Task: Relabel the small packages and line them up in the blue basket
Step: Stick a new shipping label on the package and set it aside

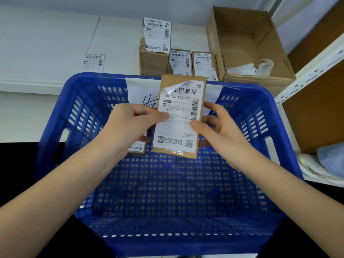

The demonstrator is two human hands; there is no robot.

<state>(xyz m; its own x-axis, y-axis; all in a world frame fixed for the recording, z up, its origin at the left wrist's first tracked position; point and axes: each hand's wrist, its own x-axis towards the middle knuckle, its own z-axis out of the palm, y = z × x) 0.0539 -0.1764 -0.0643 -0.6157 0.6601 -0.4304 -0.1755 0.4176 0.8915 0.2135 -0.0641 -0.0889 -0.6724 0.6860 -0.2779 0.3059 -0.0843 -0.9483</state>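
I hold a small brown package [202, 94] upright above the blue basket [260, 101]. A white shipping label [176, 123] covers its front, and the label's top left corner is curled away from the cardboard. My left hand [130, 125] pinches the package's left edge, thumb on the label. My right hand [219, 131] grips the right edge, thumb on the label's lower right. Another labelled package [136, 148] lies in the basket, mostly hidden behind my left hand.
Three labelled brown packages [155, 47], [180, 62], [204, 65] stand on the white table behind the basket. A loose label [93, 61] lies to the left. An open cardboard box [247, 43] holding peeled backing paper sits at the back right, beside a white shelf rack [307, 75].
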